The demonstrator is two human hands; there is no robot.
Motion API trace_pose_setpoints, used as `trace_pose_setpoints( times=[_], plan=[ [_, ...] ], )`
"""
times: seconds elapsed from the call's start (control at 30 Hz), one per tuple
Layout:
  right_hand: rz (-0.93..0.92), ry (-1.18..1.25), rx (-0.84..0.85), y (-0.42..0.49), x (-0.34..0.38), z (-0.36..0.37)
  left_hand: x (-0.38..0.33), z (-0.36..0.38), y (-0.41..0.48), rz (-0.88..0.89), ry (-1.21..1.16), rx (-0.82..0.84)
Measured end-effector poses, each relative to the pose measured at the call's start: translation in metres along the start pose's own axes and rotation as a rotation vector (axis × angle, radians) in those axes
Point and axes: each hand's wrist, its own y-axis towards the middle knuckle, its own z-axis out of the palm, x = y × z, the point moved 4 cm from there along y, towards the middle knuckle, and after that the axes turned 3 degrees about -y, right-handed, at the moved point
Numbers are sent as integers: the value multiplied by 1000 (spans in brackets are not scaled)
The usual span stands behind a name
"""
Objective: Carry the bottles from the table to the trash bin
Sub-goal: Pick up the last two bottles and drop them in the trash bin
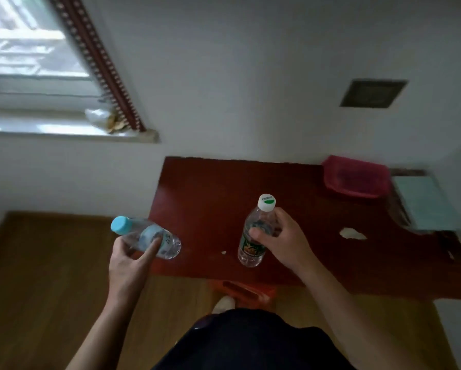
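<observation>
slippage is the risk: the blue-cap bottle (pixel 154 237) lies tilted over the table's (pixel 210 188) left edge, held only by thumb and fingertips of the left hand (pixel 129 265), and could drop on the walk. the right hand (pixel 285 243) wraps round the upright white-cap bottle (pixel 252 248) over the table's middle, forearm reaching from the near right.

A pink basket (pixel 330 180) sits below a vent (pixel 372 93). Right of it lies a green board (pixel 426 201); in front, a white scrap (pixel 353 234); far left, a window (pixel 23 76).
</observation>
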Motion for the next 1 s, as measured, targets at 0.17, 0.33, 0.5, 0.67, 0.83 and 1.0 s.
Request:
trace_pose_setpoints(
  times=[0.17, 0.33, 0.5, 0.67, 0.83, 1.0],
  plan=[
    [-93, -40, 294, -5, 30, 82, 63, -96, -73, -150, 29, -360],
    [-194, -123, 541, -24, 65, 169, 121, -176, -152, -329, -54, -662],
    [-266, -208, 693, -39, 98, 257, 178, -232, -222, -497, -173, -883],
    [-278, -284, 773, -50, 114, 344, 231, -284, -258, -673, -205, -1000],
    [-267, -368, 752, -49, 111, 405, 261, -336, -249, -759, -242, -1023],
    [-234, -472, 694, -30, 105, 434, 273, -373, -211, -735, -240, -932]
  ],
)
